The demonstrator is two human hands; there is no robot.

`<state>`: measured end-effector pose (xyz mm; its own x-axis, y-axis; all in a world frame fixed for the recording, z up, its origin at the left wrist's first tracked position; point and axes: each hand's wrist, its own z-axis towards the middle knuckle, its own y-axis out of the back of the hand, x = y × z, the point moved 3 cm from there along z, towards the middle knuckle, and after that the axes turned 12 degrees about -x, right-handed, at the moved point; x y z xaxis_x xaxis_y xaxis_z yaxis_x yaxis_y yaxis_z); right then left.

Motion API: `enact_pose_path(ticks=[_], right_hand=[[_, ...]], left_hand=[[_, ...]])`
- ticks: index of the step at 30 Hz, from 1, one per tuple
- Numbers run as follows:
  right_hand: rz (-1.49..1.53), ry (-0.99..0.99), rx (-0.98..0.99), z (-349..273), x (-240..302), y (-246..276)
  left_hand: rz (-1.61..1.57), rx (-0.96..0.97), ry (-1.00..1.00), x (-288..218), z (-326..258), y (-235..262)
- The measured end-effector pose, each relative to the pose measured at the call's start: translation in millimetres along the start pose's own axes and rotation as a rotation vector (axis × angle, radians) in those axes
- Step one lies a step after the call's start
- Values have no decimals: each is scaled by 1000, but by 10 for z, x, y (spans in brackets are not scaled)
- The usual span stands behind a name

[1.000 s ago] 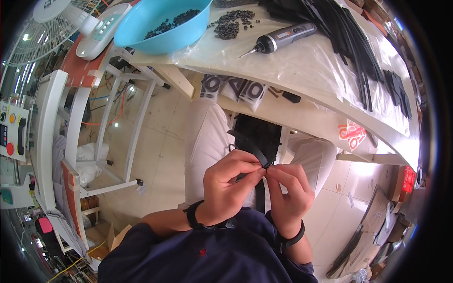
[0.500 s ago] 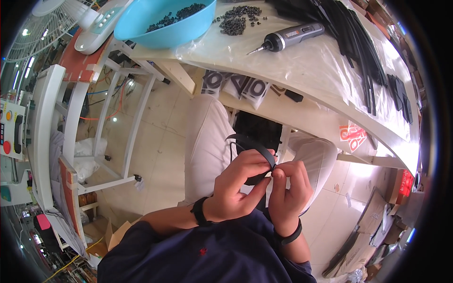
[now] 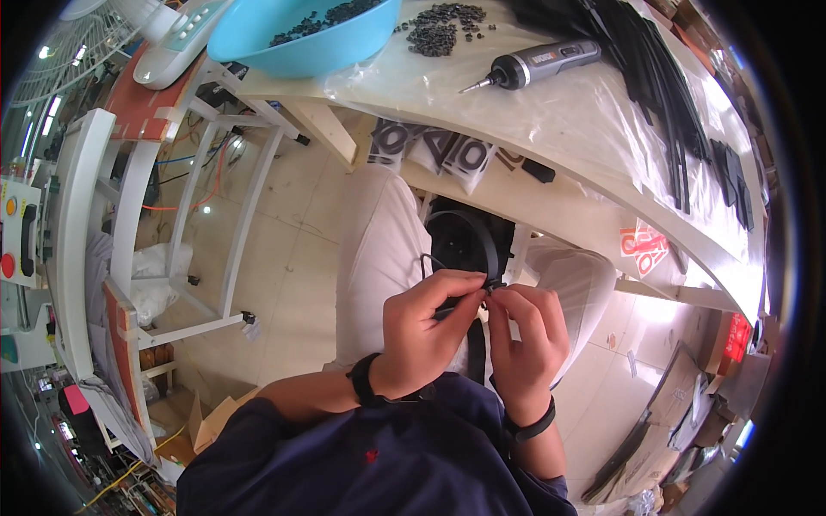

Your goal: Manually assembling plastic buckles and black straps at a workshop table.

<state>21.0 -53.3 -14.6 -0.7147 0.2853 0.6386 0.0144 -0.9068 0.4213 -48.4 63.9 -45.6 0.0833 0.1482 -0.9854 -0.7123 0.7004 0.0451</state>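
Note:
Over my lap, both hands meet at the fingertips on a black strap (image 3: pixel 491 251). It arches up in a loop above the fingers, and a length of black band hangs below them. My left hand (image 3: pixel 422 327) pinches the strap from the left, thumb and fingers pressed together. Close against it, my right hand (image 3: pixel 532 331) is pinched too, fingers curled. A small dark piece (image 3: pixel 492 285) shows where the fingertips meet; its kind is too small to tell. Each wrist wears a black band.
On the plastic-covered table (image 3: pixel 482 112) are a blue basin (image 3: pixel 301 56) of small black parts, a pile of loose black parts (image 3: pixel 439 34), an electric screwdriver (image 3: pixel 542 65) and long black strips (image 3: pixel 658 95). A white frame (image 3: pixel 245 224) and fan (image 3: pixel 86 34) stand left. Flattened cardboard (image 3: pixel 654 430) leans right.
The strap's loop has swung more upright, standing higher above my fingers. My left hand has turned slightly and dropped a little; both hands stay together at the strap.

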Motion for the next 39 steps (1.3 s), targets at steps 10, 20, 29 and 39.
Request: enact_pose_path(ticks=[10,20,29,39], right_hand=[[-103,-166,-11,-85,-54,-82],[-46,38,-1,-89,-76,-104],[-81,-88,33,-51,-115,-88],[-191,12,82,-80,-115,-63]], left_hand=[[45,-56,-127,-83,16,-35],[142,-92,-89,-84,58,-19],[151,-89,-58,-92,50,-12],[135,-74,-64,-31,51,-31]])
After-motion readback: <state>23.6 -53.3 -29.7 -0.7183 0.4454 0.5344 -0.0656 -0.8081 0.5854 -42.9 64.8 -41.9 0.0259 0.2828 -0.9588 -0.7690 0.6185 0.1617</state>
